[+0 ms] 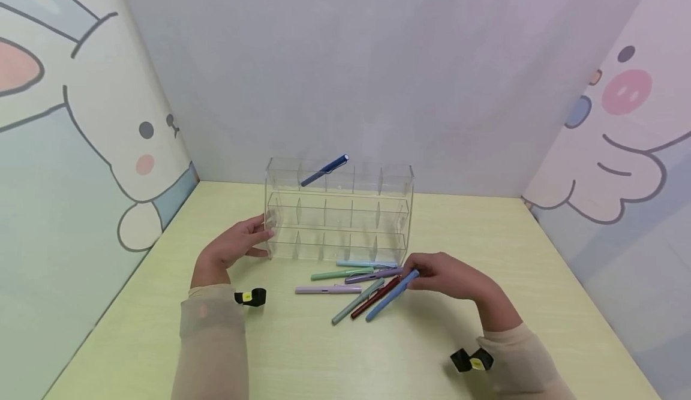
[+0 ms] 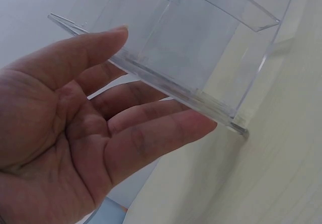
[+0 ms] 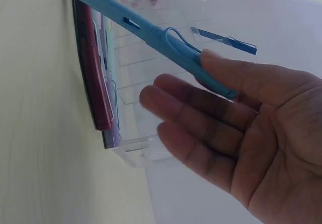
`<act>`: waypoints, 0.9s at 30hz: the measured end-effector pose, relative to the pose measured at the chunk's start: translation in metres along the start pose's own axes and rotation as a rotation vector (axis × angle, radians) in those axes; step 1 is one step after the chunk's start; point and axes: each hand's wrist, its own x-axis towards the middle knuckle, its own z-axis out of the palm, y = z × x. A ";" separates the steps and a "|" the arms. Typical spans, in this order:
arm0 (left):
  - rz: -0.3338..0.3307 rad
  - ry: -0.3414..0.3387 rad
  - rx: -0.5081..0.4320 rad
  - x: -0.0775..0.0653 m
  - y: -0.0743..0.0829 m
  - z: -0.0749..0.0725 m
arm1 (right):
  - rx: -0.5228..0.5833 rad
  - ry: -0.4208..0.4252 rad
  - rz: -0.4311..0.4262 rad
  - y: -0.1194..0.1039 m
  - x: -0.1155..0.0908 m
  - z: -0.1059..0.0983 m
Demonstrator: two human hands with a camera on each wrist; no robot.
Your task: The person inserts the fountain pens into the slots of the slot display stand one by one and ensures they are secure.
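Observation:
My right hand (image 1: 444, 275) pinches a blue pen (image 1: 392, 295) near its capped end, between thumb and fingers. In the right wrist view, the pen (image 3: 146, 31) slants across with its clip showing and the other fingers held away from it. My left hand (image 1: 237, 243) holds the left side of a clear tiered rack (image 1: 337, 220), thumb on one face of the edge and fingers on the other (image 2: 171, 85). A dark blue pen (image 1: 324, 171) lies tilted in the rack's top tier. Beside the held pen lies a dark red pen (image 1: 376, 297).
In front of the rack lie a grey-green pen (image 1: 357, 301), a lilac pen (image 1: 328, 289), a green pen (image 1: 342, 274), a purple pen (image 1: 373, 275) and a light blue pen (image 1: 367, 264). A grey wall (image 1: 345, 76) rises behind the table (image 1: 302, 352).

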 end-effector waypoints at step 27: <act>-0.006 0.012 0.001 -0.001 0.000 0.000 | 0.550 0.466 -0.289 -0.005 0.016 -0.044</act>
